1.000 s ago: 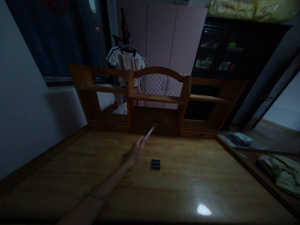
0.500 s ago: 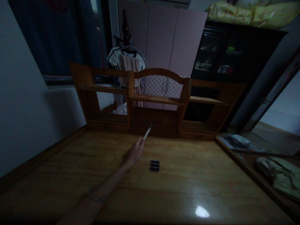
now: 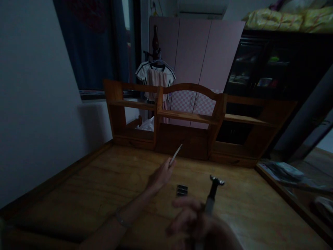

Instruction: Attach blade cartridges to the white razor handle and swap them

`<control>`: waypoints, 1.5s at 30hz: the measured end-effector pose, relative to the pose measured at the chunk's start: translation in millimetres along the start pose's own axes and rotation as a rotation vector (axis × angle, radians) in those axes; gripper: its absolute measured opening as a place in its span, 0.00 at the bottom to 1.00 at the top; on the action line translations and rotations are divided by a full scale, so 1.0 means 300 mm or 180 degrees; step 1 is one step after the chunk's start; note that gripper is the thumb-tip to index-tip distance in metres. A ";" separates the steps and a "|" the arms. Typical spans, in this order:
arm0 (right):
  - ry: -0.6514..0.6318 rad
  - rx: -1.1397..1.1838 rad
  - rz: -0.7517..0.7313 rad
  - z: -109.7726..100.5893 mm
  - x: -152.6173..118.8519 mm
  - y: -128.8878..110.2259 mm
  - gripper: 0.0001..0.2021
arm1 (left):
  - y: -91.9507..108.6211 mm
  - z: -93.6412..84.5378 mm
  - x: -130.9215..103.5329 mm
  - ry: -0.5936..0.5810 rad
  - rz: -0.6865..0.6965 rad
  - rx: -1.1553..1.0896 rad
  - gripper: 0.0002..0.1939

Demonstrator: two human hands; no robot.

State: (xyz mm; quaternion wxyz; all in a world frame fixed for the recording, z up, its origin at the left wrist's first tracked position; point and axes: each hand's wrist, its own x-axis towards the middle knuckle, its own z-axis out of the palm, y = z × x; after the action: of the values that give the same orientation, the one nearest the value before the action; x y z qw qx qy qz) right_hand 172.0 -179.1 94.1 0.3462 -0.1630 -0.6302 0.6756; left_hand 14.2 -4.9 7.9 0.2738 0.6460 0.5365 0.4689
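My left hand (image 3: pixel 161 174), a bracelet on its wrist, is closed on a thin pale strip (image 3: pixel 176 154) that points up and away over the wooden surface. At the lower right my right hand (image 3: pixel 197 222), blurred, holds a tool (image 3: pixel 211 198) with a dark neck and a shiny forked head; its lower end is hidden by the fingers. Several small black pieces (image 3: pixel 182 190) lie side by side on the wooden surface, between the two hands and just beyond my right fingers.
Across the far edge of the wooden surface (image 3: pixel 104 184) stands a wooden shelf unit (image 3: pixel 187 116). A white wall (image 3: pixel 39 104) rises at the left. Papers and a packet (image 3: pixel 290 170) lie beyond the right edge. Behind are hanging clothes, a pink wardrobe and a dark cabinet.
My right hand has come into view with the tool. The strip in my left hand has turned more edge-on. The view has shifted, so the room appears farther right.
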 end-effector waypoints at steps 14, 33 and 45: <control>0.2350 -0.4373 0.0507 -0.681 0.038 0.160 0.12 | 0.050 0.000 -0.020 -0.0927 0.0130 -0.1240 0.17; 0.2429 -0.3634 0.0110 -0.568 0.059 0.144 0.17 | 0.101 -0.028 -0.073 -0.0984 0.0508 -0.0348 0.23; 0.2591 -0.3712 -0.0193 -0.562 0.047 0.129 0.16 | 0.108 -0.025 -0.071 -0.0793 0.0634 -0.0154 0.21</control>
State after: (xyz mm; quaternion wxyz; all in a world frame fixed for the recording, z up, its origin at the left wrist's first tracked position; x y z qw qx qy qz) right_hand 262.5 -43.5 34.0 0.4291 -0.5434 -0.7140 0.1038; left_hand 22.1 -35.2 32.1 0.3059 0.7423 0.4202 0.4228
